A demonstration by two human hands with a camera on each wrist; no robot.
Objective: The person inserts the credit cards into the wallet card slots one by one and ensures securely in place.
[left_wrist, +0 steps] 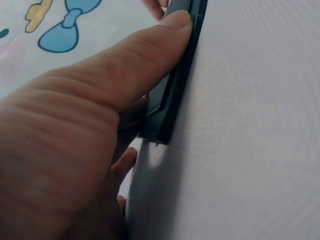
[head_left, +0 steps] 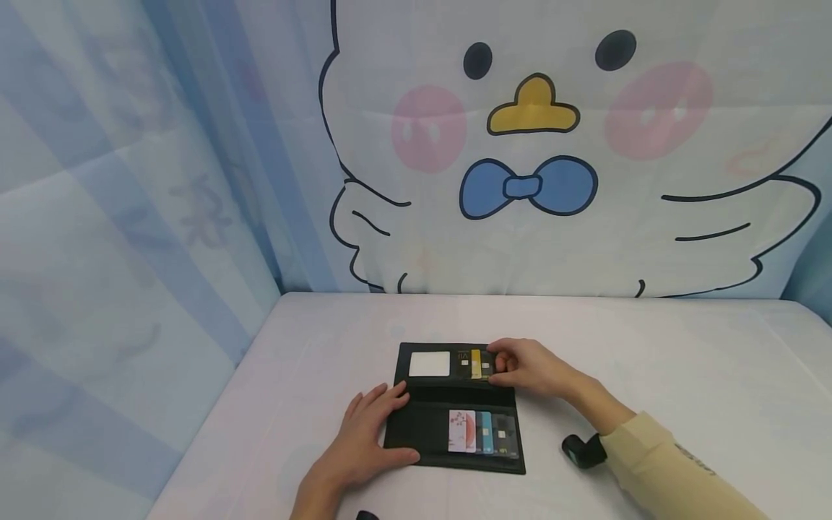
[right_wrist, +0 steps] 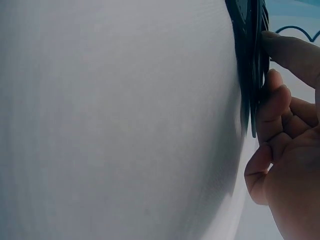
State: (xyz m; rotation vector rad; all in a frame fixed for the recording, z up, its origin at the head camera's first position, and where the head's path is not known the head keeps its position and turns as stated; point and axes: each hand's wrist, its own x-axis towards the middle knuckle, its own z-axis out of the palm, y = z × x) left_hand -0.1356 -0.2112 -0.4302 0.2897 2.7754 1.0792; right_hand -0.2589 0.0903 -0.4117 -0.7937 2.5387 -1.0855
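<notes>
A black card wallet (head_left: 429, 433) lies unfolded on the white table. Its upper flap has a white window (head_left: 429, 364) and dark and gold cards (head_left: 477, 364). Along the lower flap sit a pink-and-white card (head_left: 462, 431), a blue card (head_left: 486, 432) and a dark card (head_left: 505, 434). With fingers spread, my left hand (head_left: 367, 437) rests on the wallet's left side; its thumb (left_wrist: 155, 45) lies on the edge. At the upper right, my right hand (head_left: 529, 366) pinches a dark card at the flap's end, fingers curled. That card is mostly hidden by the hand.
The white tabletop (head_left: 702, 375) spreads around the wallet. A black wrist-worn device (head_left: 583, 451) sits by the right sleeve (head_left: 669, 462). Behind the table hangs a curtain (head_left: 533, 245) printed with a cartoon bird; another curtain (head_left: 130, 253) covers the left side.
</notes>
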